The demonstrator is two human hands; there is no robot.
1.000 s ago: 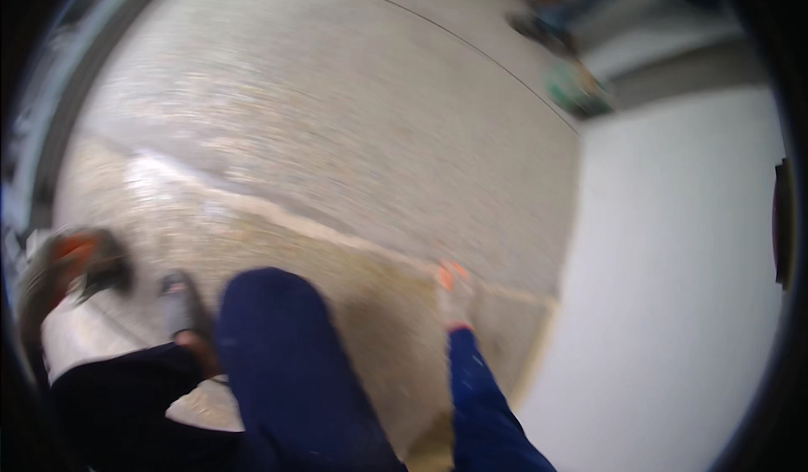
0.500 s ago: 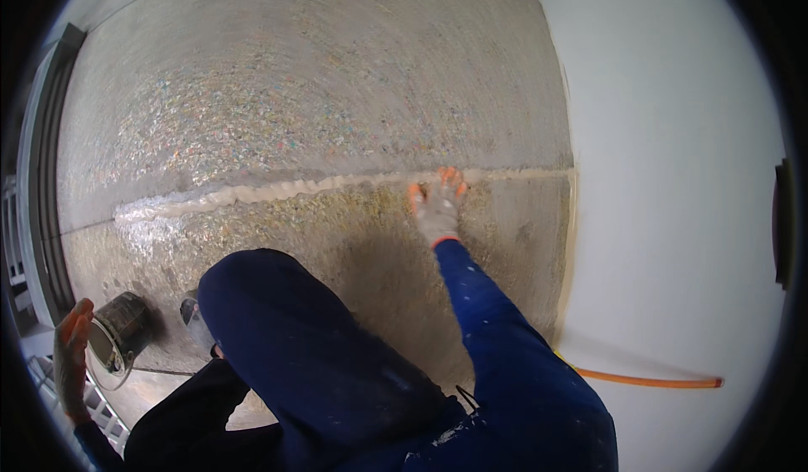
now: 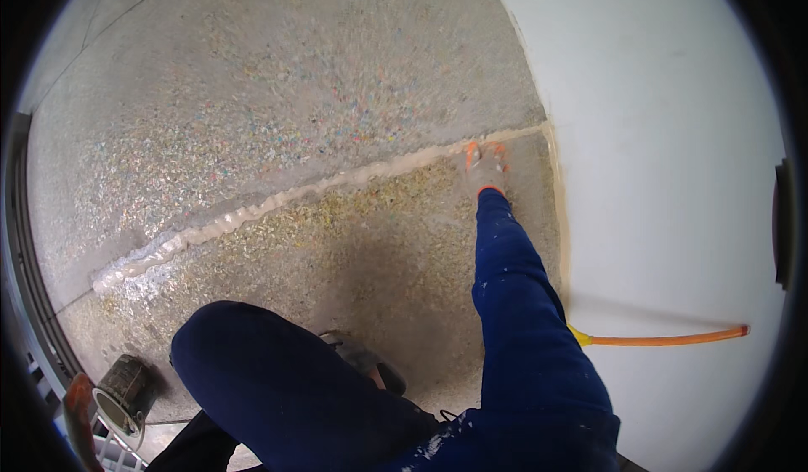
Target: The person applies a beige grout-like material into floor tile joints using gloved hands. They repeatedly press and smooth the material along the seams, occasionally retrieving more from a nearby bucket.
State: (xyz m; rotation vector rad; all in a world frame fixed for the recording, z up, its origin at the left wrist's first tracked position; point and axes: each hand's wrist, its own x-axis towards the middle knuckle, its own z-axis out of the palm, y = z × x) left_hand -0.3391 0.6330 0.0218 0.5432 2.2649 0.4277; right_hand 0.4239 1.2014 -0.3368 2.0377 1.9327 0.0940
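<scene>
My right hand, in a pale grey glove with orange fingertips, reaches far forward to the speckled floor. Its thumb and fingers are apart with nothing seen between them, though motion blurs them. The fingertips are at the beige strip of paste along a floor joint, near its wall end; whether they press into it I cannot tell. At the lower left rim my left hand, gloved alike, is raised edge-on beside a dirty bucket. Its fingers look stretched out and hold nothing visible.
A white wall bounds the floor on the right, with a beige line along its foot. An orange rod with a yellow end sticks out past my right arm. A grey metal rail runs along the left. My bent knee is in front.
My right hand has moved right along the paste strip toward the wall. The view has turned and shifted, and my left hand now shows lower at the rim. My foot now shows beside the knee.
</scene>
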